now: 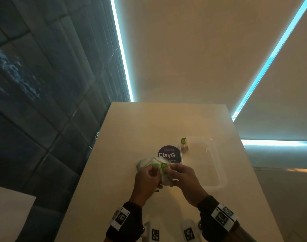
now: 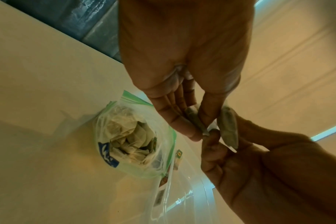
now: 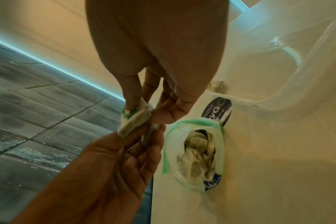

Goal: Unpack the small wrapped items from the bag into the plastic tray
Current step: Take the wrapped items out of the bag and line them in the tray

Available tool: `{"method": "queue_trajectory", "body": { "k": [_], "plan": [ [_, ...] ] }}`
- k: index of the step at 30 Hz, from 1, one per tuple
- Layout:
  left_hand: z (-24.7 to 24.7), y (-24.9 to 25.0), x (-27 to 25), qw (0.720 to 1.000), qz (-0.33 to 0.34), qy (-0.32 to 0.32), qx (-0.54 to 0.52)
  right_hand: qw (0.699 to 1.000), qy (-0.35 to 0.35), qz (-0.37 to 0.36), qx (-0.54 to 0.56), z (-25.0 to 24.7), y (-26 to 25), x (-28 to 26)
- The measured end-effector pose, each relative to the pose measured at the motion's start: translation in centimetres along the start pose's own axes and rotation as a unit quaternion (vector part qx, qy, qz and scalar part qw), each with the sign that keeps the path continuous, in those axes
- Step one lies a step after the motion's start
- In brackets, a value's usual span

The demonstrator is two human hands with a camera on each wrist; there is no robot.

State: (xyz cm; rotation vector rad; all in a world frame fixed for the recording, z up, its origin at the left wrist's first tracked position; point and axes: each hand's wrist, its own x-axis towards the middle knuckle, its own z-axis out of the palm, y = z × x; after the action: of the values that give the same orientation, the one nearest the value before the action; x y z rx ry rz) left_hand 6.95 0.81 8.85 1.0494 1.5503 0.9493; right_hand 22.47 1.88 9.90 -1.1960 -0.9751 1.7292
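Hard to see: in the head view the hands cover most of the bag (image 1: 149, 163); tags on the wrapped items are too small to read.
Bag: clear zip bag with green seal, mouth open, standing on the tabletop (image 1: 131, 130) beside the tray, filled with pale wrapped items (image 3: 197, 151).
Tray: clear plastic tray (image 1: 217, 172) right of the bag; one wrapped item (image 1: 184, 145) lies in its far-left corner.
Sticker: dark round sticker (image 1: 168, 152) on the tabletop behind the bag, partly hidden.
Left hand (image 2: 182, 53): grip pinches one wrapped packet (image 2: 194, 119) above the bag.
Right hand (image 3: 163, 45): grip pinches another packet (image 3: 134, 121); the fingertips of both hands touch.
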Motion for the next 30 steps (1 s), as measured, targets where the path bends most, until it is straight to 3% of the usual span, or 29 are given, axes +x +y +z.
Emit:
{"method": "queue_trajectory", "body": {
  "k": [5, 7, 10, 14, 17, 21, 23, 25, 28, 30],
  "plan": [
    [0.1, 0.3, -0.5, 0.995, -0.030, -0.092, -0.027, 0.997, 0.063, -0.025, -0.025, 0.1, 0.3, 0.3],
    [0.1, 0.3, -0.5, 0.993, -0.051, -0.100, -0.033, 0.995, 0.085, -0.034, -0.026, -0.1, 0.4, 0.3],
    [0.2, 0.5, -0.6, 0.995, -0.067, -0.070, -0.023, 0.993, 0.104, -0.045, -0.046, -0.1, 0.7, 0.3],
    [1.0, 0.3, -0.9, 1.000, -0.011, -0.021, 0.004, 0.992, 0.114, -0.045, -0.036, 0.1, 1.0, 0.4],
    [1.4, -0.3, -0.8, 1.000, -0.007, 0.027, 0.008, 0.994, 0.101, -0.016, -0.033, -0.1, 1.5, 0.3],
    [1.5, -1.3, -0.6, 1.000, -0.018, 0.014, 0.010, 0.994, 0.079, 0.027, -0.063, -0.5, 2.1, 0.0],
    [1.0, -2.0, -0.3, 0.994, 0.003, 0.044, 0.098, 0.993, 0.095, 0.030, -0.068, -0.9, 2.1, 0.1],
    [0.1, -3.3, 0.2, 0.968, 0.033, 0.089, 0.234, 0.992, 0.106, 0.034, -0.067, -1.4, 2.0, 0.3],
    [-0.7, -5.2, 1.1, 0.916, 0.057, 0.044, 0.395, 0.991, 0.109, 0.038, -0.068, -2.0, 1.8, 0.4],
    [-0.4, -5.6, 1.5, 0.896, 0.057, 0.019, 0.441, 0.991, 0.111, 0.040, -0.068, -2.3, 1.7, 0.5]
  ]
}}
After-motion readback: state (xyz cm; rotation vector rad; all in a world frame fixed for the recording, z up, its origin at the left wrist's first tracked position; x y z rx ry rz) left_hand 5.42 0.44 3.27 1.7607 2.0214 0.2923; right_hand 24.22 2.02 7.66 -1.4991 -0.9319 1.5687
